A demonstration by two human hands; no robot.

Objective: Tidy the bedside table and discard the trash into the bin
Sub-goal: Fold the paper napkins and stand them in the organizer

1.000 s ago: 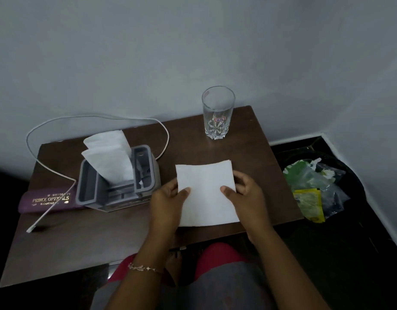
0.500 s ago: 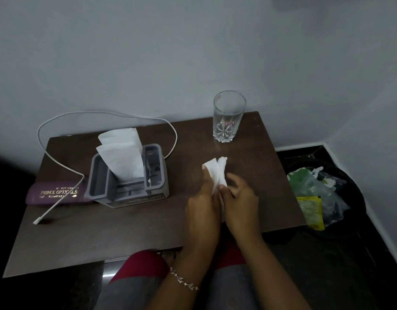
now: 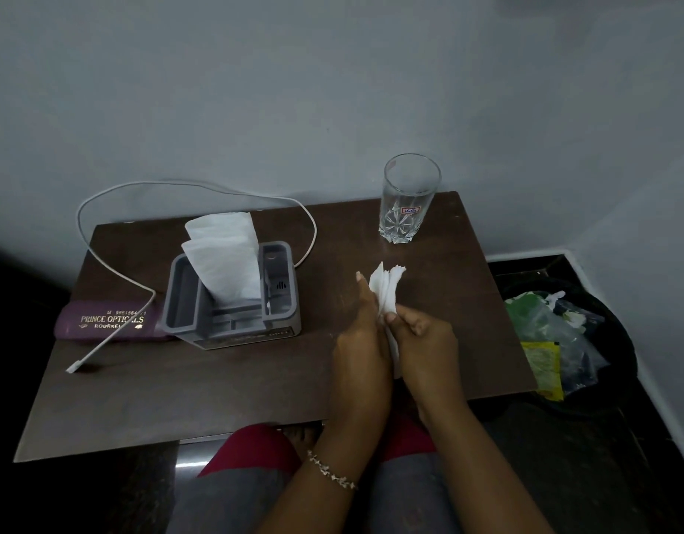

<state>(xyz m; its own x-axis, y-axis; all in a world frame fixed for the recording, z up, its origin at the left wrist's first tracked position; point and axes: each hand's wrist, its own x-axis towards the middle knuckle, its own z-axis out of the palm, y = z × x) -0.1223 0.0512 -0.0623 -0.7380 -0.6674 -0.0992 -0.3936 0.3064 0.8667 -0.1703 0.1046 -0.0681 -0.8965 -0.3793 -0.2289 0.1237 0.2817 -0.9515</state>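
Pressing together over the near right part of the bedside table (image 3: pixel 232 398), the left hand (image 3: pixel 365 341) and right hand (image 3: pixel 429 341) pinch a folded white tissue (image 3: pixel 386 287) between them, its crumpled upper edge sticking up past the fingertips. Left of the grip stands a grey organiser (image 3: pixel 236 310) with white tissues (image 3: pixel 224 256) upright in it; further left lies a maroon spectacle case (image 3: pixel 109 321) crossed by a white cable (image 3: pixel 113 333). Right of the grip, on the floor, sits a black bin (image 3: pixel 617 333) holding plastic wrappers. Beyond the grip, near the wall, stands an empty drinking glass (image 3: pixel 407 204).
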